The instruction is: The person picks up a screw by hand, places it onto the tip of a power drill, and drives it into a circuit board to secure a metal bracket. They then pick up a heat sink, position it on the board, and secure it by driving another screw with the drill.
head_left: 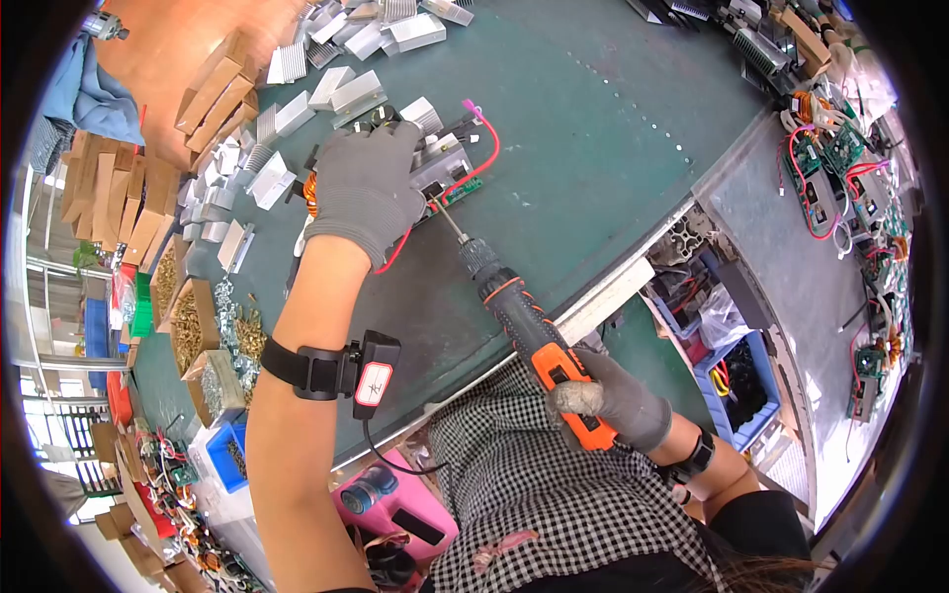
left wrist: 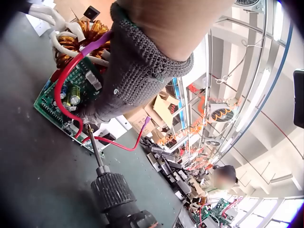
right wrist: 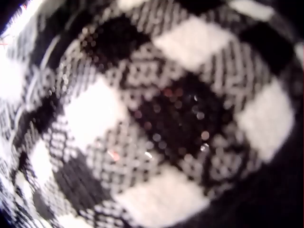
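Observation:
My gloved left hand (head_left: 368, 183) holds a green circuit board (left wrist: 50, 100) with metal heat sinks (head_left: 447, 168), down on the bench. Copper-wound coils (left wrist: 71, 45) and a red wire (head_left: 488, 148) with a purple end belong to this assembly. In my right hand (head_left: 628, 403), also gloved, I grip an orange and black power screwdriver (head_left: 524, 321). Its long bit (left wrist: 97, 153) points at the board's edge, the tip right beside my left fingers. The left fingertips are mostly hidden behind the hand. Blurred checked cloth (right wrist: 180, 118) fills the right wrist view.
Loose silver heat sinks (head_left: 361, 97) lie past the left hand. Boxes of screws (head_left: 188, 326) stand along the left. More wired boards (head_left: 816, 183) lie on the right-hand surface. A blue bin (head_left: 736, 390) sits below the bench edge (head_left: 613, 296).

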`<state>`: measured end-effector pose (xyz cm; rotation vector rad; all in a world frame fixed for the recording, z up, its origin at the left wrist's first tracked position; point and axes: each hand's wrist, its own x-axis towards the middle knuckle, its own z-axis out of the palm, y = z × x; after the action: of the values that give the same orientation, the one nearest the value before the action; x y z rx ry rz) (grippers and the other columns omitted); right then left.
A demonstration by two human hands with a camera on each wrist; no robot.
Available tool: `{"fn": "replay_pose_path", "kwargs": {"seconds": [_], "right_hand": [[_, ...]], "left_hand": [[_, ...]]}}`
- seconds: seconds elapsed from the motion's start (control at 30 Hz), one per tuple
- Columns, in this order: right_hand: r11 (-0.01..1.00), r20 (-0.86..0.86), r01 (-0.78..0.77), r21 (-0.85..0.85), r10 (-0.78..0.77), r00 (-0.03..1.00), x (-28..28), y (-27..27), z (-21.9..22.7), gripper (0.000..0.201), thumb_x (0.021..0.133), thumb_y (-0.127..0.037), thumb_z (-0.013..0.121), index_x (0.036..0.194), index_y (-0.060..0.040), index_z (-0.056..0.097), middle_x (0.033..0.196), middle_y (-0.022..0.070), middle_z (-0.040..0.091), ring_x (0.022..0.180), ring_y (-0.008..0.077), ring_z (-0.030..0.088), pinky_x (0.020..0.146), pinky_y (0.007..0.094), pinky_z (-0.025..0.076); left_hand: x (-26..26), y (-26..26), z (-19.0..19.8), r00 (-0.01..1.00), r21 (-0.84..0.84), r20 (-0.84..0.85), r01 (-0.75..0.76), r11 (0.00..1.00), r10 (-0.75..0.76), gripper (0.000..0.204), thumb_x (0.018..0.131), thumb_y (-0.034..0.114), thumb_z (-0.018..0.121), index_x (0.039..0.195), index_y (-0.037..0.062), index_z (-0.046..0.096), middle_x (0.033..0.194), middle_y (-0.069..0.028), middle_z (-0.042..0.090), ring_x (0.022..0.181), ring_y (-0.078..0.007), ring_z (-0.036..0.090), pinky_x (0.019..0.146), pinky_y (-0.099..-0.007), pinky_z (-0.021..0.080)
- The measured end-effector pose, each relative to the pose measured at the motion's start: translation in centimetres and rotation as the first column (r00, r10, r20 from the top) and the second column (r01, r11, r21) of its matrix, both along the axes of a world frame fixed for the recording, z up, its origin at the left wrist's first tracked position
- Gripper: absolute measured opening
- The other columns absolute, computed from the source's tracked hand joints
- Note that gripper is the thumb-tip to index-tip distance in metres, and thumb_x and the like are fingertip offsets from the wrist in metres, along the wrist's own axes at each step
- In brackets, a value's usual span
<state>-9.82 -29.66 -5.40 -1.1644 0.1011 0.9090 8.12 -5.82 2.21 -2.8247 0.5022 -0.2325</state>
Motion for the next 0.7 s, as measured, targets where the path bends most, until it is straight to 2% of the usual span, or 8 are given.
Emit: {"fn": "replay_pose_path", "kwargs": {"seconds": [0.27, 0.37, 0.5, 0.6, 0.7], "right_hand": [[0.996, -0.032, 0.031, 0.078, -0.029, 0.999, 0.0, 1.1, 1.1, 0.046, 0.081, -0.036, 0.072, 0.104, -0.0002, 0.055, 0.081, 0.0021, 0.058, 0.07, 0.0088, 0.055, 0.06, 0.0256, 0.047], [0.99, -0.099, 0.031, 0.139, -0.017, 0.995, -0.1, 1.8, 1.5, 0.043, 0.082, -0.033, 0.072, 0.104, -0.0004, 0.054, 0.081, 0.0021, 0.058, 0.071, 0.0084, 0.054, 0.06, 0.0257, 0.047], [0.99, -0.035, 0.052, 0.128, -0.047, 0.998, -0.4, 2.2, 1.2, 0.041, 0.082, -0.031, 0.072, 0.104, -0.0007, 0.054, 0.079, 0.0014, 0.057, 0.07, 0.0081, 0.053, 0.06, 0.0251, 0.046], [0.989, -0.128, 0.041, 0.141, -0.023, 0.991, 0.1, 1.9, 2.5, 0.041, 0.081, -0.029, 0.072, 0.104, -0.0004, 0.054, 0.078, 0.0009, 0.056, 0.068, 0.0083, 0.053, 0.06, 0.025, 0.046], [0.997, -0.059, 0.021, 0.074, -0.017, 0.998, 0.2, 2.1, 2.2, 0.041, 0.081, -0.027, 0.073, 0.104, -0.0001, 0.053, 0.077, 0.0006, 0.056, 0.067, 0.0081, 0.052, 0.06, 0.0252, 0.046]], "left_hand": [[0.2, 0.6, -0.4, 0.997, -0.085, 0.033, 0.071, 0.994, -0.068, 0.042, 0.062, 0.016, 0.07, 0.102, 0.0097, 0.06, 0.088, -0.0119, 0.066, 0.085, -0.0306, 0.064, 0.077, -0.0414, 0.049], [0.1, 0.4, -0.2, 0.999, -0.06, 0.019, 0.039, 0.997, -0.038, 0.041, 0.062, 0.015, 0.069, 0.101, 0.0093, 0.06, 0.086, -0.014, 0.066, 0.083, -0.0321, 0.064, 0.075, -0.0424, 0.05], [0.1, 0.2, -0.1, 1.0, -0.022, 0.004, 0.016, 1.0, -0.015, 0.042, 0.063, 0.016, 0.069, 0.103, 0.0089, 0.058, 0.084, -0.0153, 0.065, 0.082, -0.0334, 0.064, 0.075, -0.0428, 0.05], [0.2, 0.5, -0.4, 0.999, -0.025, 0.019, 0.041, 0.999, -0.04, 0.042, 0.063, 0.016, 0.069, 0.104, 0.0087, 0.058, 0.083, -0.0154, 0.065, 0.082, -0.0337, 0.064, 0.075, -0.0429, 0.05], [0.2, 0.5, -0.4, 1.0, -0.039, 0.0, 0.029, 0.999, -0.029, 0.042, 0.063, 0.016, 0.069, 0.104, 0.009, 0.058, 0.083, -0.0155, 0.065, 0.081, -0.0339, 0.063, 0.075, -0.0431, 0.05]]}}
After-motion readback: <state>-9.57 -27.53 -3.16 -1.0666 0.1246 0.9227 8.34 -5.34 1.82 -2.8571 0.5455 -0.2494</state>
